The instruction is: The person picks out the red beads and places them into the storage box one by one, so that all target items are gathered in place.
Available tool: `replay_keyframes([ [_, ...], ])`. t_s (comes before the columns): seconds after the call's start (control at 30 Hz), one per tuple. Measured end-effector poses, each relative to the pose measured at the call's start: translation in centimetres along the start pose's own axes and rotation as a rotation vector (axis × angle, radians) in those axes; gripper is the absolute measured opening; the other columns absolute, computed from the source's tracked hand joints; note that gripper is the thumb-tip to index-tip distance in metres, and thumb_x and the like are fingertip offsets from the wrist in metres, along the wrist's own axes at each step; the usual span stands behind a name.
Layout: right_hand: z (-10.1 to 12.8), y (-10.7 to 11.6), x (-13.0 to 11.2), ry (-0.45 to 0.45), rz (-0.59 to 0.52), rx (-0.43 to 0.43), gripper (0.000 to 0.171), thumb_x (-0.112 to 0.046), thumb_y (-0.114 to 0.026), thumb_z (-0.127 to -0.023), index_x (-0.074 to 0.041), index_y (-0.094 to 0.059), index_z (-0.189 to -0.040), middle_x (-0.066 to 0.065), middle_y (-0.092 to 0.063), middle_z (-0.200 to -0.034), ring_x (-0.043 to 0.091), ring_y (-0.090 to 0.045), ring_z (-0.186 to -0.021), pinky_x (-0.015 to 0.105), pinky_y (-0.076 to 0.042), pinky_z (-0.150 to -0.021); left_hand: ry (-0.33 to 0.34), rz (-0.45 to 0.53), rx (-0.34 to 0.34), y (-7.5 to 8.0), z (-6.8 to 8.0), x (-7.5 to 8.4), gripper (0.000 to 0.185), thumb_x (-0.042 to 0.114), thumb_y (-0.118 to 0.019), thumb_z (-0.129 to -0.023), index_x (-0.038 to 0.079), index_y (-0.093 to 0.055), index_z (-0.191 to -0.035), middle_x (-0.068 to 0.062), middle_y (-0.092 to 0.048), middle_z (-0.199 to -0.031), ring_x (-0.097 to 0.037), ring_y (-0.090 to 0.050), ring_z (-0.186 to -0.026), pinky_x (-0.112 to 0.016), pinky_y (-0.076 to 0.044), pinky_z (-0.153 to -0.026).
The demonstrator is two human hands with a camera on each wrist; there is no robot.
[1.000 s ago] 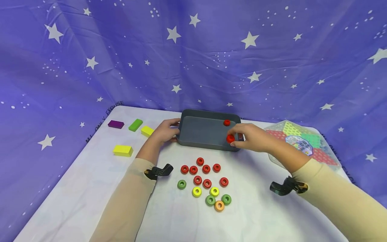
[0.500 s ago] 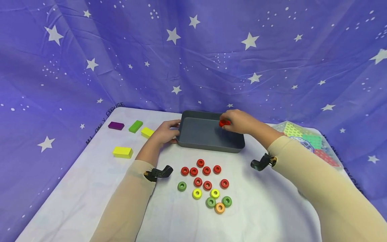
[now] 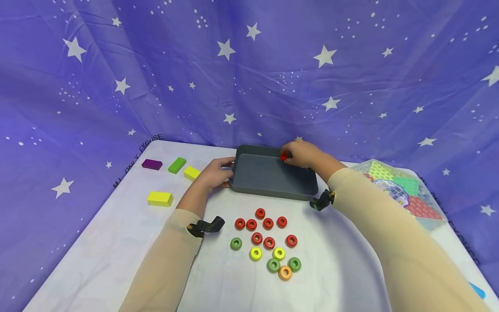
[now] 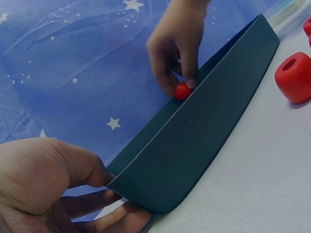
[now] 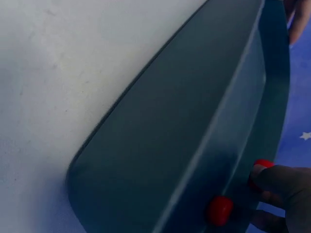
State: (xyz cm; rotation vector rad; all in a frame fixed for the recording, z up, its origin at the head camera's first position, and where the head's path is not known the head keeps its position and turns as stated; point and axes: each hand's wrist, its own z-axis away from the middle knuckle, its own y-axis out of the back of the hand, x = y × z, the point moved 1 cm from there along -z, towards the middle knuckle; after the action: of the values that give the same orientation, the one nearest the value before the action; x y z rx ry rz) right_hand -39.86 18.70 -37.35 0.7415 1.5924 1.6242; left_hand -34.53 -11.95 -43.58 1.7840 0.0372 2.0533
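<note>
A dark grey tray [image 3: 249,187] sits at the table's far middle. My left hand [image 3: 216,173] grips its left end, thumb over the rim [image 4: 160,160]. My right hand [image 3: 302,154] is over the tray's far right corner and pinches a red ring [image 3: 284,157], which the left wrist view shows as the pinched ring [image 4: 182,91] just behind the wall. In the right wrist view another red ring [image 5: 219,209] lies in the tray [image 5: 184,145] beside the held ring [image 5: 261,166]. Several red rings [image 3: 267,223], green rings [image 3: 235,243], yellow rings [image 3: 255,253] and an orange ring [image 3: 285,272] lie in front.
A purple block [image 3: 151,164], a green block [image 3: 177,165] and two yellow blocks [image 3: 160,198] lie at the left. A bagged colourful game board [image 3: 393,190] lies at the right. A purple star-print cloth [image 3: 249,78] hangs behind the white table [image 3: 117,260].
My right hand has carried the red ring from the tray's near right corner to its far right corner. The left hand has kept its hold on the tray.
</note>
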Motion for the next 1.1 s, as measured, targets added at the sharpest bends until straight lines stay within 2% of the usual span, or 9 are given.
replay_keyframes([
  [0.3, -0.4, -1.6, 0.1, -0.035, 0.087, -0.052, 0.013, -0.022, -0.076, -0.089, -0.015, -0.072, -0.098, 0.001, -0.064, -0.083, 0.022, -0.057, -0.074, 0.041, -0.05, -0.067, 0.002, 0.0, -0.006, -0.4, 0.2, -0.1, 0.07, -0.001, -0.058, -0.087, 0.013, -0.044, -0.154, -0.015, -0.052, -0.144, -0.027, -0.065, -0.098, -0.035, -0.062, -0.068],
  [0.57, 0.1, -1.6, -0.2, -0.049, 0.08, -0.037, 0.018, -0.023, -0.079, -0.086, -0.015, -0.073, -0.102, 0.001, -0.067, -0.085, 0.022, -0.059, -0.076, 0.043, -0.053, -0.07, 0.011, 0.004, -0.006, -0.7, 0.4, 0.1, 0.07, -0.001, -0.058, -0.087, 0.014, -0.044, -0.154, -0.015, -0.053, -0.143, -0.027, -0.066, -0.096, -0.035, -0.062, -0.068],
  [0.7, 0.7, -0.4, -0.5, -0.054, 0.044, -0.007, 0.027, -0.024, -0.08, -0.085, -0.014, -0.075, -0.11, 0.004, -0.071, -0.095, 0.024, -0.064, -0.087, 0.048, -0.055, -0.078, 0.008, -0.001, -0.006, -0.7, 0.5, 0.2, 0.07, -0.002, -0.058, -0.087, 0.013, -0.044, -0.154, -0.016, -0.053, -0.142, -0.028, -0.066, -0.097, -0.035, -0.063, -0.068],
  [0.9, 2.3, 2.1, -2.1, -0.056, -0.021, 0.029, 0.043, -0.03, -0.077, -0.089, -0.01, -0.069, -0.127, 0.008, -0.072, -0.117, 0.03, -0.063, -0.112, 0.052, -0.052, -0.096, -0.008, -0.011, -0.003, -0.4, 0.4, 0.2, 0.069, -0.002, -0.058, -0.087, 0.013, -0.046, -0.154, -0.017, -0.054, -0.141, -0.028, -0.066, -0.098, -0.036, -0.063, -0.069],
  [0.97, 3.4, 2.6, -2.7, -0.034, -0.089, 0.038, 0.046, -0.031, -0.077, -0.089, -0.009, -0.068, -0.129, 0.008, -0.071, -0.119, 0.029, -0.064, -0.112, 0.05, -0.053, -0.096, -0.004, -0.011, -0.003, -0.3, 0.4, 0.2, 0.069, -0.002, -0.057, -0.087, 0.014, -0.046, -0.153, -0.017, -0.053, -0.141, -0.028, -0.066, -0.099, -0.036, -0.063, -0.069],
  [1.1, 6.5, 2.8, -4.3, 0.041, -0.256, 0.044, 0.042, -0.03, -0.079, -0.088, -0.01, -0.07, -0.124, 0.005, -0.073, -0.112, 0.02, -0.064, -0.089, 0.041, -0.056, -0.083, 0.016, -0.011, -0.006, -0.2, 0.5, 0.3, 0.07, -0.001, -0.058, -0.088, 0.016, -0.045, -0.154, -0.016, -0.051, -0.144, -0.029, -0.066, -0.102, -0.036, -0.063, -0.071],
])
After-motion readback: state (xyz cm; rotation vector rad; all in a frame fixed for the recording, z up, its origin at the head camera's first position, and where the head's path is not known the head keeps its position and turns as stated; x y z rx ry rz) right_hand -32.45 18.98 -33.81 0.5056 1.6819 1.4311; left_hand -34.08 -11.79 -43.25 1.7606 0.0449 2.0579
